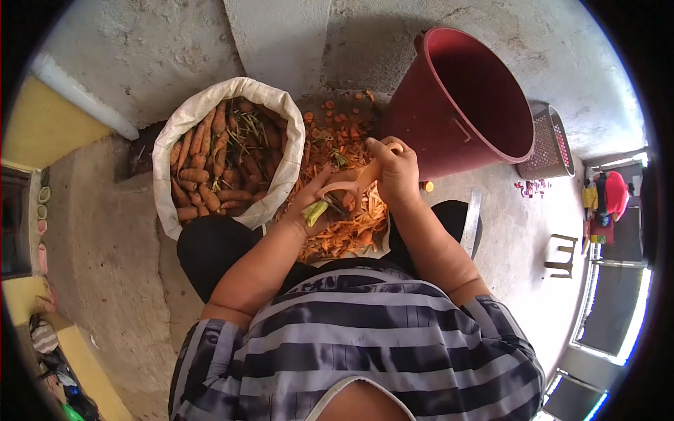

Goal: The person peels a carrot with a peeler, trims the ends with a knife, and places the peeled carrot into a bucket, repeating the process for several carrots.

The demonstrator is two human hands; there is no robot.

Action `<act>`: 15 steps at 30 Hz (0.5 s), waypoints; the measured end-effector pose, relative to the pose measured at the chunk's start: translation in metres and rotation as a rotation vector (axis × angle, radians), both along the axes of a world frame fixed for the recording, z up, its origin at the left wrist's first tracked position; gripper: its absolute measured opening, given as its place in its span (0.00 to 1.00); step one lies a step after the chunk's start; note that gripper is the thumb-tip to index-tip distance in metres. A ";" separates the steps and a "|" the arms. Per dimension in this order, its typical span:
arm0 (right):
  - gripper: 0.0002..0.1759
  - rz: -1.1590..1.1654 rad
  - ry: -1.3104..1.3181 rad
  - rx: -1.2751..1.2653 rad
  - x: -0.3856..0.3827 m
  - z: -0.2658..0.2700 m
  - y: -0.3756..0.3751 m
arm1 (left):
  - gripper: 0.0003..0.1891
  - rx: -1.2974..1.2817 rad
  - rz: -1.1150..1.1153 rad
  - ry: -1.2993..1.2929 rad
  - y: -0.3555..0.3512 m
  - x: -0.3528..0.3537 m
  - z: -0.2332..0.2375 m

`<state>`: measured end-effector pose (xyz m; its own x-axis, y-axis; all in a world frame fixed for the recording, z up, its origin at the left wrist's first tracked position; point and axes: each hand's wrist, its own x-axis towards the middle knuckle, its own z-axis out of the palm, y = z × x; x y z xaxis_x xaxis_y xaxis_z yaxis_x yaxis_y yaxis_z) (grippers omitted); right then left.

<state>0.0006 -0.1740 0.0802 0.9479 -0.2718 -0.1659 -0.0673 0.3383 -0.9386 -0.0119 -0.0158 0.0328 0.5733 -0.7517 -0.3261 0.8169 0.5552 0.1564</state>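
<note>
My left hand [306, 200] is closed round a carrot, its cut green stalk [315, 212] sticking out toward me; most of the carrot's body is hidden. In my right hand [399, 172] is a peach-coloured peeler [364, 177], the fingers wrapped round its handle. The peeler's forked head lies over the carrot, close to my left fingers. Below both hands is a heap of orange peelings [354, 235], spread between my knees and toward the wall. Cut carrot ends lie among the scraps at the far side.
A white sack [166, 189] with rolled edges, full of unpeeled carrots [220, 151], stands to the left. A tall dark red bin [428, 116] stands at the right, with a perforated basket [540, 144] beyond it. A concrete wall [281, 42] closes off the far side.
</note>
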 end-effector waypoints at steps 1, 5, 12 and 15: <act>0.11 -0.012 0.031 0.035 0.005 -0.004 -0.003 | 0.24 -0.011 -0.010 -0.020 0.000 0.001 -0.002; 0.05 -0.306 0.124 0.034 0.047 -0.052 -0.052 | 0.26 -0.047 -0.071 -0.062 0.012 -0.001 -0.018; 0.12 -0.615 0.120 -0.178 0.028 -0.044 -0.115 | 0.28 0.025 -0.027 -0.128 0.016 0.004 -0.023; 0.10 -0.340 0.069 -0.093 0.013 -0.002 -0.059 | 0.26 -0.044 -0.034 -0.084 0.007 0.007 -0.032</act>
<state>0.0132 -0.2327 0.0781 0.7881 -0.5867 -0.1860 -0.0297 0.2656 -0.9636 -0.0049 -0.0083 0.0008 0.5712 -0.7835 -0.2445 0.8204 0.5354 0.2009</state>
